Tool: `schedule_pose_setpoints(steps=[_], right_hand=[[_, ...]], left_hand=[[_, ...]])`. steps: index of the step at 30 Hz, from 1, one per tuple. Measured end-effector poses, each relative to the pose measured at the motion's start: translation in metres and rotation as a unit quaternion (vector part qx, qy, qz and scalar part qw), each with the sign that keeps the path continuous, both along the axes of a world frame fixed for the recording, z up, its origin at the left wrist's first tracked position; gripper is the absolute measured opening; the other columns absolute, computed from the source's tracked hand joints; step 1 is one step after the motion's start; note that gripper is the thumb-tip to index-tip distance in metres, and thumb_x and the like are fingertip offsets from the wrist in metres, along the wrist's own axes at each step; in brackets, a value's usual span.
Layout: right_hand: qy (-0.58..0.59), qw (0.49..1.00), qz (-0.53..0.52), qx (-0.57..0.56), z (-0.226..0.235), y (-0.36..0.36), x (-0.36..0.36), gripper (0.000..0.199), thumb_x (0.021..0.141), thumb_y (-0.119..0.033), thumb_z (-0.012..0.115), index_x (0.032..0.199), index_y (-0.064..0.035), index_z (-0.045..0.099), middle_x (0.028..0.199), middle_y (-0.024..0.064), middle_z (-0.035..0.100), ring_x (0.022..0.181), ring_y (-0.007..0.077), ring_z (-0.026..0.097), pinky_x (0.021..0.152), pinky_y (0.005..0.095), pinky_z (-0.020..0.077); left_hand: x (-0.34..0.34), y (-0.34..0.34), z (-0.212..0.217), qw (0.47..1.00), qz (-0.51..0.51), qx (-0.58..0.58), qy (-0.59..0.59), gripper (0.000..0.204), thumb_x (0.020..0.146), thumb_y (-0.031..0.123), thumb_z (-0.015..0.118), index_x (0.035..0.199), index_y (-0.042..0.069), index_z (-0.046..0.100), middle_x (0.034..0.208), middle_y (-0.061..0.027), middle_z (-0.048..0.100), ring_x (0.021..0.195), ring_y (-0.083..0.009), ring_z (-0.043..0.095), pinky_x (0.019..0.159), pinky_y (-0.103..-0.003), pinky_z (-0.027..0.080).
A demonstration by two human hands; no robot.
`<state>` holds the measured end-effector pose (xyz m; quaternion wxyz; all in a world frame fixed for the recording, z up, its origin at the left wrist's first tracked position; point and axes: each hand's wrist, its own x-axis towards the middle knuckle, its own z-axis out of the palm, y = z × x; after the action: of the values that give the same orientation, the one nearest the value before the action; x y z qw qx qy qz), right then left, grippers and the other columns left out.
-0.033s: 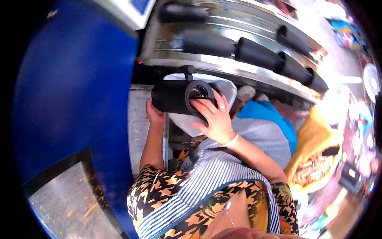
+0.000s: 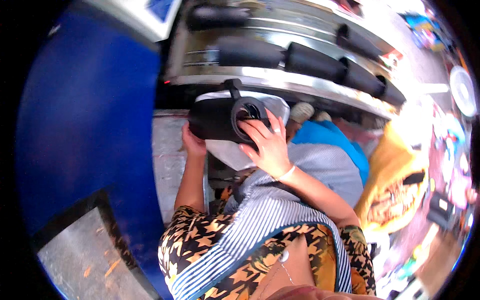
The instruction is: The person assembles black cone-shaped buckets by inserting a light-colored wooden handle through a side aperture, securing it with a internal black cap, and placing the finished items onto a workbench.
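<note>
Cupping, with the bare left hand (image 2: 194, 141), the left end of a matte black, thick-bodied cylinder (image 2: 212, 120); curled snugly against it, with fingers partly hidden behind. Reaching with the bare right hand (image 2: 271, 147) across and into the round opening at the cylinder's right end, with fingers bent and slightly spread, and with thumb near the lower rim; impossible to tell whether closed on anything inside. Held between both hands, lying almost level in front of the body, with a short, black, knob-ended stub (image 2: 231, 89) rising beside the opening. Beneath and behind, a silvery-white, smooth surface (image 2: 225, 151). Nearer the body, a blue-and-white striped cloth apron (image 2: 267, 215). Beyond, on a pale metal rack (image 2: 220, 76), several similar black cylinders (image 2: 312, 61). To the left, a tall, glossy blue panel (image 2: 90, 115); well to the right, a yellow sack-like bundle (image 2: 400, 160).
</note>
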<state>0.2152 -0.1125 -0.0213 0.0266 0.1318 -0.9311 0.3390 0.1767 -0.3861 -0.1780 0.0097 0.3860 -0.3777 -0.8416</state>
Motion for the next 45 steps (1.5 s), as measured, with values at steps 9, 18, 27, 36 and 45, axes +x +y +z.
schedule_pose_setpoints(steps=[9,18,27,36,45], right_hand=[[-0.033,0.997,-0.056,0.040,-0.003,0.014,0.042,0.077,0.073,-0.018,0.076,0.144,-0.0218,0.045,0.139,0.0039,0.048,0.126,0.0406,0.042,0.103,0.0563,0.0350],[-0.048,0.991,-0.017,0.125,-0.011,0.015,0.010,0.066,0.066,-0.011,0.077,0.128,-0.0211,0.057,0.129,0.0018,0.055,0.115,0.0388,0.047,0.099,0.0515,0.0381],[0.028,0.971,0.040,0.234,0.010,0.021,0.023,0.082,0.072,-0.022,0.078,0.145,-0.0284,0.042,0.136,-0.0042,0.054,0.116,0.0342,0.051,0.080,0.0492,0.0504],[0.019,0.974,-0.213,-0.071,-0.013,0.079,-0.027,0.039,0.082,-0.028,0.070,0.118,-0.0141,0.066,0.097,0.0089,0.072,0.075,0.0314,0.065,0.066,0.0391,0.0501],[0.101,0.989,-0.051,0.096,-0.002,0.060,-0.005,0.043,0.077,-0.028,0.073,0.118,-0.0193,0.066,0.113,-0.0024,0.068,0.073,0.0185,0.061,0.067,0.0357,0.0441]], left_hand=[[-0.005,0.063,-0.029,0.990,-0.117,0.071,0.045,0.040,0.093,0.035,0.048,0.116,0.007,0.064,0.119,-0.0063,0.067,0.112,-0.0233,0.062,0.098,-0.039,0.048],[-0.007,0.067,-0.068,0.988,-0.097,0.069,0.099,0.039,0.093,0.037,0.047,0.110,0.007,0.066,0.114,-0.0072,0.068,0.108,-0.0219,0.064,0.093,-0.036,0.050],[-0.002,0.063,-0.096,0.961,-0.176,0.205,0.061,0.040,0.096,0.037,0.045,0.112,0.006,0.065,0.113,-0.0090,0.069,0.105,-0.0248,0.066,0.092,-0.038,0.052],[-0.030,0.071,0.015,0.922,-0.257,0.222,0.185,0.056,0.104,0.039,0.041,0.146,0.003,0.037,0.149,-0.0129,0.044,0.138,-0.0281,0.040,0.116,-0.045,0.028],[-0.016,0.078,-0.020,0.945,-0.287,0.141,0.064,0.044,0.100,0.032,0.051,0.141,0.017,0.045,0.140,-0.0026,0.051,0.128,-0.0224,0.048,0.106,-0.045,0.038]])
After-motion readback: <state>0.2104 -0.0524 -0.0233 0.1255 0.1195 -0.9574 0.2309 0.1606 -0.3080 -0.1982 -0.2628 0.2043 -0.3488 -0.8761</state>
